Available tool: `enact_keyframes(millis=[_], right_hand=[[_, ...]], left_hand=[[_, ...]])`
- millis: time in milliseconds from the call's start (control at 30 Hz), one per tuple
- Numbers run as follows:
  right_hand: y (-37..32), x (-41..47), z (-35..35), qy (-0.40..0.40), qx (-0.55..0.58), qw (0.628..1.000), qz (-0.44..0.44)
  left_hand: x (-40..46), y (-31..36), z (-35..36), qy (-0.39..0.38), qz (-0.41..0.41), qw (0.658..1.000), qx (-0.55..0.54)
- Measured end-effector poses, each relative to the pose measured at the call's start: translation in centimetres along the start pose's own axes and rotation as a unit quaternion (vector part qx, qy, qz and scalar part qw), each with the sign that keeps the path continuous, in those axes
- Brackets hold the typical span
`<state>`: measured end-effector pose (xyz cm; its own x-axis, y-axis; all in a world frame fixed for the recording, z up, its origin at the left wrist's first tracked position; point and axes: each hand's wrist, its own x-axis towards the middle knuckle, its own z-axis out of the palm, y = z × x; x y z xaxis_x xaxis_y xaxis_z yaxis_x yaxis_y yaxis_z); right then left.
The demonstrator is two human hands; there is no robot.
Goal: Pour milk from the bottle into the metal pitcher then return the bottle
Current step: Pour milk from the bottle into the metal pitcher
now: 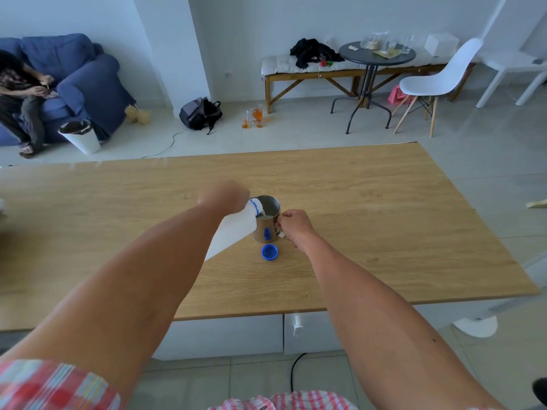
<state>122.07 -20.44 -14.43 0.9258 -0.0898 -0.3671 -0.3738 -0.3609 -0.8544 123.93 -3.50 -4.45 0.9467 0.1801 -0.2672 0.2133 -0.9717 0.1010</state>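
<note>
pouring is the step in hand. left hand (220, 198) grips the bottle (233, 229) near its upper body, fingers wrapped around it; the bottle is tilted steeply, base toward the person, mouth resting at or just over the near-left rim of the pitcher (267, 218). whether mouth and rim touch cannot be told. right hand (294, 224) steadies the pitcher, fingers pinched on its handle at the right side. the pitcher stands upright on the bench (384, 217), near the centre. milk (268, 216) shows inside, low against the wall. the cap (269, 252) lies open side up on the bench, just in front of the pitcher and clear of both hands.

procedure for a clean pour:
- keep the bottle mouth above the opening, not outside the rim, so the stream lands inside.
- raise the base slowly; a sudden tilt is likely to cause glugging and splash.
- hold the handle firmly so the pitcher does not slide or tip.
- watch the milk level; stop below the rim.
- right the bottle over the pitcher to catch the last drip.
- the cap is probably needed before the bottle is returned.
</note>
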Motion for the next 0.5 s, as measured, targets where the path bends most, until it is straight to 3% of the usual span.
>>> enact_keyframes(millis=[500], right_hand=[[-0.13,-0.13,-0.03,-0.004,-0.012,1.0,-0.005]], left_hand=[[-0.03,0.01,0.01,0.001,0.001,1.0,0.0]])
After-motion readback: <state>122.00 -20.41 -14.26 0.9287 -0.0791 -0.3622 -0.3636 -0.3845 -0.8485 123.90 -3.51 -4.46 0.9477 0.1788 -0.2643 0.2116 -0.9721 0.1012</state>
